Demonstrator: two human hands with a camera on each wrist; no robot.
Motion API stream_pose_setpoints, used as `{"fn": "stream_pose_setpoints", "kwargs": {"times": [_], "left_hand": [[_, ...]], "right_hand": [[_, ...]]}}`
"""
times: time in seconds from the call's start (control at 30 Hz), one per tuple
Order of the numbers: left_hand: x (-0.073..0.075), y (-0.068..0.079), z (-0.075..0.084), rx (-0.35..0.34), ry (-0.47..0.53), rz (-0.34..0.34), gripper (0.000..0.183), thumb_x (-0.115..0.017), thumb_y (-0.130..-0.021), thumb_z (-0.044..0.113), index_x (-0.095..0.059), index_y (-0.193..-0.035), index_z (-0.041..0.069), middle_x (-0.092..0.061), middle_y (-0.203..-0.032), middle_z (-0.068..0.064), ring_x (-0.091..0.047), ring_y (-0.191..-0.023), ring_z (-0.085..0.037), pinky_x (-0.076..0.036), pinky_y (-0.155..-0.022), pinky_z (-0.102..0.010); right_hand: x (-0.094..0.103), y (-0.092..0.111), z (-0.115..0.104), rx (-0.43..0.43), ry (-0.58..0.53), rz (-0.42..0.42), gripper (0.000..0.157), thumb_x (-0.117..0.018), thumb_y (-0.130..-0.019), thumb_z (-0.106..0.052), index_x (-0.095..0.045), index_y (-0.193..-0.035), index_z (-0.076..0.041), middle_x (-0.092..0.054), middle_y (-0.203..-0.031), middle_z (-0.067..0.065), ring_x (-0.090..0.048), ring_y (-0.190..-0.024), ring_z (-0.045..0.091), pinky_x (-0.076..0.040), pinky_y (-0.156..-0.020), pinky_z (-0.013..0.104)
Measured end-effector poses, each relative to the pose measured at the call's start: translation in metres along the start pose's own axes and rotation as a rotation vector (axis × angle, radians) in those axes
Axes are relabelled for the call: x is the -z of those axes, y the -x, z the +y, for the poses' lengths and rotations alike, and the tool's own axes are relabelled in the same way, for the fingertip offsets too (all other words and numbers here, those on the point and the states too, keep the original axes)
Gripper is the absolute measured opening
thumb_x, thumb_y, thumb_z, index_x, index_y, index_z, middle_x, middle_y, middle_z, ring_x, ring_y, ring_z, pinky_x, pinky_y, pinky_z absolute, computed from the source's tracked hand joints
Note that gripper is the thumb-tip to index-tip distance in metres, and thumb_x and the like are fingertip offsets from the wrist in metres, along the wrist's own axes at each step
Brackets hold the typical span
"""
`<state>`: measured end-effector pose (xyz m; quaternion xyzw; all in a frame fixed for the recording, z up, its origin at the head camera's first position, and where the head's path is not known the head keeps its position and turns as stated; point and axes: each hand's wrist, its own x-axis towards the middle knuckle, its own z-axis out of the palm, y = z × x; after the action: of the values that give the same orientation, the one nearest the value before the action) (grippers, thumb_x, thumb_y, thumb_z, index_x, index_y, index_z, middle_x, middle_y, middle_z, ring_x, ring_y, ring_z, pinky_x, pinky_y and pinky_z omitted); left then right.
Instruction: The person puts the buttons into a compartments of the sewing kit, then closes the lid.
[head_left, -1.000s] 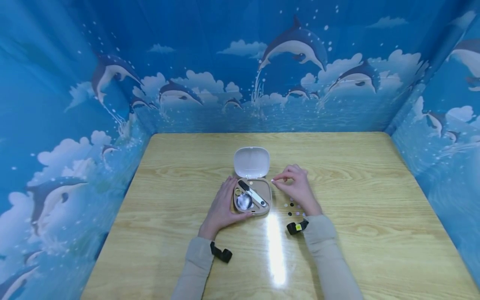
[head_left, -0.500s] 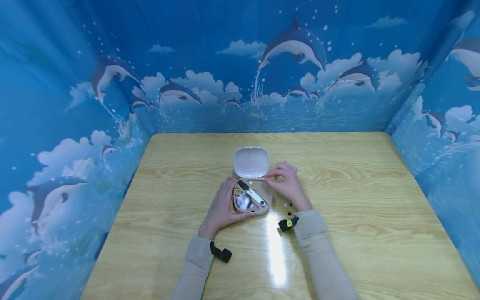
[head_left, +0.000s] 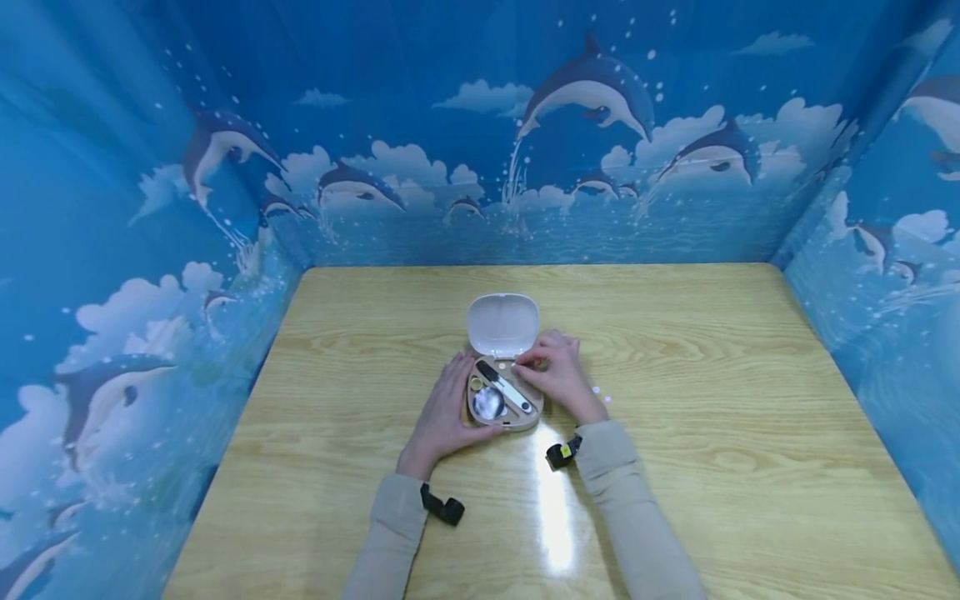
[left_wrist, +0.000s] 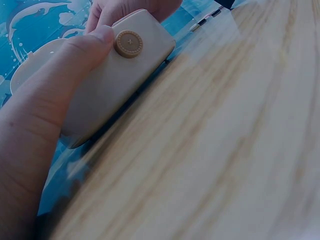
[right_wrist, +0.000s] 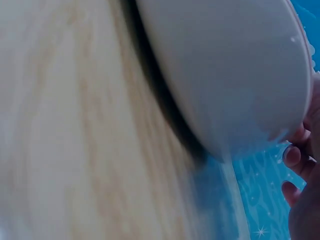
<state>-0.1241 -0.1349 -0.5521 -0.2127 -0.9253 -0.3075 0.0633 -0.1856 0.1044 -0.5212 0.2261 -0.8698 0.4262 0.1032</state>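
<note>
An open beige case (head_left: 529, 423) with a pale lid (head_left: 503, 323) tipped back sits on the table. It looks like a sewing kit. Inside lie a slim black-and-white tool (head_left: 510, 392), a shiny round silver piece (head_left: 488, 403) and a small gold ring-shaped piece (head_left: 476, 383). My left hand (head_left: 444, 417) holds the case, fingers along its left side and thumb at its front. That thumb lies beside a round tan clasp (left_wrist: 129, 44) in the left wrist view. Over the case's back right part, my right hand (head_left: 558, 375) pinches a tiny white button, mostly hidden by the fingertips.
Pink buttons (head_left: 607, 399) lie on the wood-grain table (head_left: 750, 433) just right of my right wrist, which hides the others. A dolphin-print curtain (head_left: 420, 167) surrounds the table's back and sides. Both wrists carry black camera straps.
My right hand has moved left and slightly forward, from beside the case to over its back right part, still pinching the button. My left hand and the case have stayed put.
</note>
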Motion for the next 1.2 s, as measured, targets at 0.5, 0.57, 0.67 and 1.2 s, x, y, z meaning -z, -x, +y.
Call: {"fn": "stream_pose_setpoints", "kwargs": {"times": [0.5,0.57,0.67,1.2], "left_hand": [[-0.0006,-0.0002,-0.0009,-0.009,0.004,-0.002,0.122,-0.068,-0.071,0.078,-0.020,-0.158,0.009,-0.021,-0.164,-0.009,-0.010,-0.152,-0.020,-0.011,-0.124,-0.039],[-0.0007,0.0000,-0.0010,-0.011,0.004,-0.001,0.122,-0.069,-0.071,0.078,-0.019,-0.158,0.009,-0.021,-0.164,-0.008,-0.010,-0.152,-0.020,-0.011,-0.124,-0.039],[-0.0004,0.0001,-0.0006,-0.013,0.003,0.000,0.121,-0.069,-0.071,0.077,-0.019,-0.158,0.008,-0.021,-0.164,-0.008,-0.010,-0.152,-0.020,-0.011,-0.124,-0.039],[0.0006,0.0002,0.0001,0.001,0.006,-0.012,0.122,-0.067,-0.071,0.080,-0.018,-0.159,0.010,-0.021,-0.164,-0.009,-0.008,-0.152,-0.019,-0.011,-0.124,-0.039]], "right_hand": [[-0.0070,-0.0030,-0.0023,0.090,0.081,0.032,0.011,-0.087,-0.076,-0.019,-0.078,-0.081,-0.016,-0.055,-0.074,-0.009,-0.044,-0.079,0.013,-0.031,-0.089,0.044],[-0.0077,-0.0030,-0.0027,0.084,0.083,0.036,0.011,-0.087,-0.076,-0.019,-0.078,-0.081,-0.016,-0.055,-0.074,-0.009,-0.044,-0.079,0.013,-0.031,-0.089,0.044],[-0.0087,-0.0030,-0.0025,0.086,0.085,0.044,0.011,-0.087,-0.076,-0.019,-0.077,-0.080,-0.016,-0.054,-0.074,-0.009,-0.044,-0.078,0.013,-0.031,-0.089,0.044],[-0.0075,-0.0024,-0.0044,0.066,0.086,0.032,0.012,-0.086,-0.076,-0.018,-0.076,-0.082,-0.016,-0.054,-0.075,-0.007,-0.044,-0.079,0.013,-0.031,-0.089,0.044]]}}
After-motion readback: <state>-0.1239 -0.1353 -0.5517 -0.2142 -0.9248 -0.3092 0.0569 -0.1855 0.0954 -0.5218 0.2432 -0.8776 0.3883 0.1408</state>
